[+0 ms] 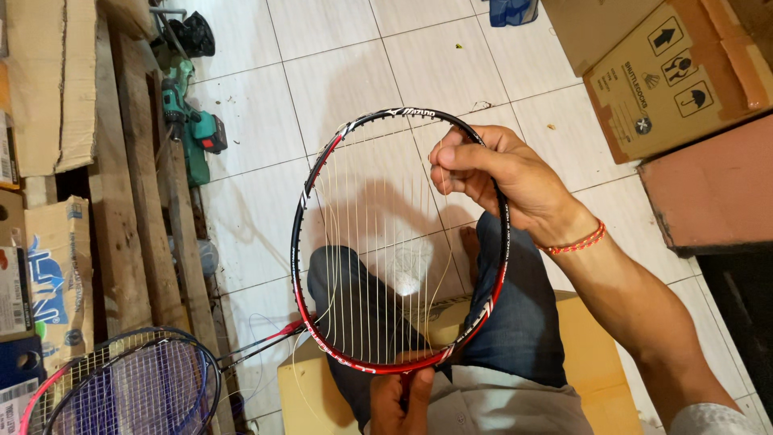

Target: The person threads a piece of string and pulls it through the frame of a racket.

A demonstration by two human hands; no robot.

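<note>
Racket frame: a black and red badminton racket point(400, 242) is held upright over the person's lap, head facing the camera, partly strung with vertical strings only.
Right hand: the right hand point(495, 173) sits at the upper right of the frame's rim; its fingers point(451, 157) are together, pinched on a pale string point(441, 282) that runs down across the head.
Left hand: the left hand point(398, 400) grips the frame at its lower edge, fingers closed around the rim; part of the hand is cut off by the picture's bottom edge.
Wrist: a red braided bracelet point(577, 242) circles the right wrist.
Seat: the person sits on a yellow box point(592, 354), knees in blue jeans behind the strings.
Floor: white tile floor point(338, 89).
Surroundings: two strung rackets point(129, 387) lie at lower left; a green cordless drill point(189, 121) rests by wooden planks; a cardboard box point(668, 76) stands at upper right.
</note>
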